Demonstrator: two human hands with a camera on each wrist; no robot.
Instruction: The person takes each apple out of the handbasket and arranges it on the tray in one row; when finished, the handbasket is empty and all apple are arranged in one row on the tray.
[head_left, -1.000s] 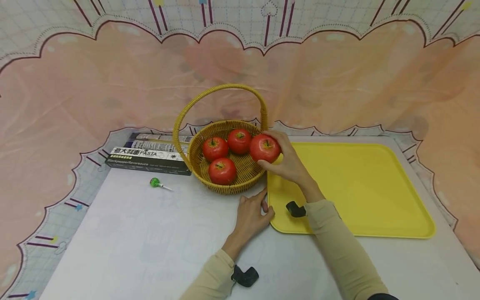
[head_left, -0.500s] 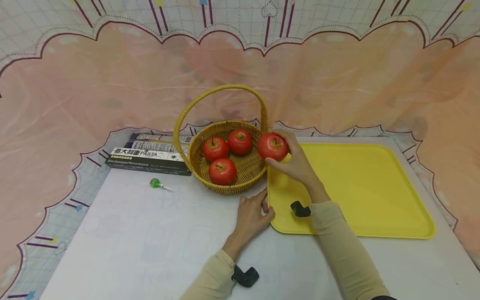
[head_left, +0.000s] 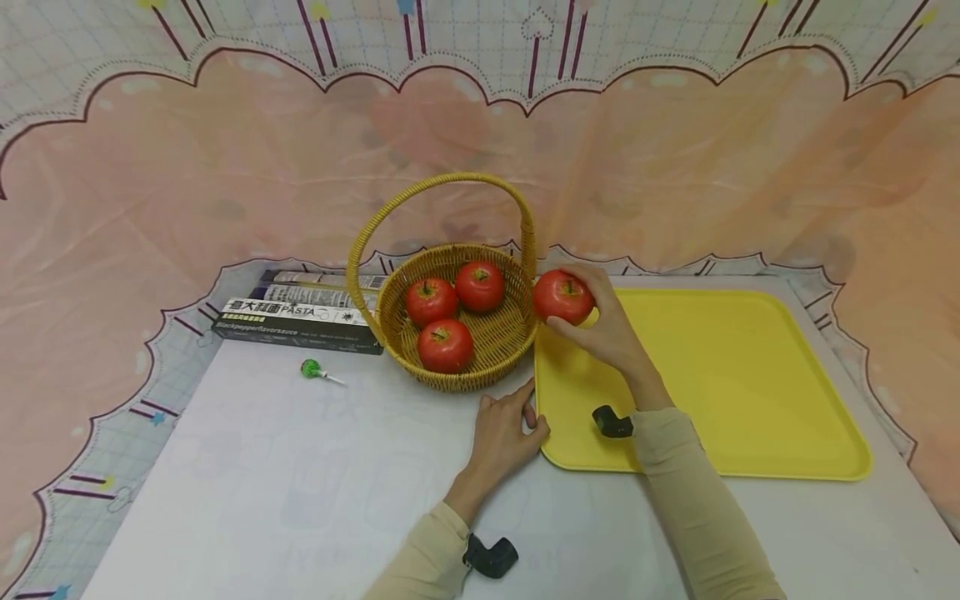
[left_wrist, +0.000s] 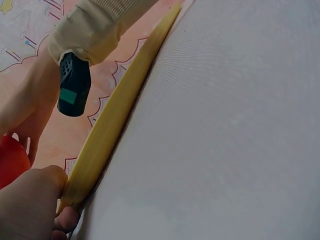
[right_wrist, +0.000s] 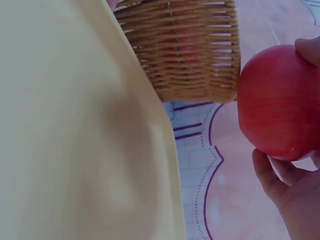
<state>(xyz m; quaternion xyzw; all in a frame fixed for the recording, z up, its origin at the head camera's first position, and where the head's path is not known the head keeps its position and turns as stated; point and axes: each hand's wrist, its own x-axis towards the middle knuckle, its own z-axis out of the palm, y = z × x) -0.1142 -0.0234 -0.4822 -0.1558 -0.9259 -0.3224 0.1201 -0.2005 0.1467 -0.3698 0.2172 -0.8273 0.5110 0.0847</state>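
My right hand (head_left: pixel 600 325) holds a red apple (head_left: pixel 562 297) between thumb and fingers, just above the left end of the yellow tray (head_left: pixel 720 375). In the right wrist view, that apple (right_wrist: pixel 280 102) appears beside the basket's wall. Left of it stands the yellow wicker basket (head_left: pixel 487 379) with its tall arched handle, and three more apples (head_left: pixel 446 346) lie inside. My left hand (head_left: pixel 504 433) pinches the tray's near left rim. The left wrist view shows the thumb (left_wrist: pixel 40 187) on the upper side of the tray edge and fingertips below it.
Behind and left of the basket lie a black pasta box (head_left: pixel 300 327) and another dark printed package (head_left: pixel 322 293). A green lollipop (head_left: pixel 311 368) with a white stick rests on the white table (head_left: pixel 300 483). A patterned cloth (head_left: pixel 675 167) hangs along the back.
My right hand has carried the apple rightward, from the basket's right side to over the tray's left end. The left hand has stayed at the tray's edge.
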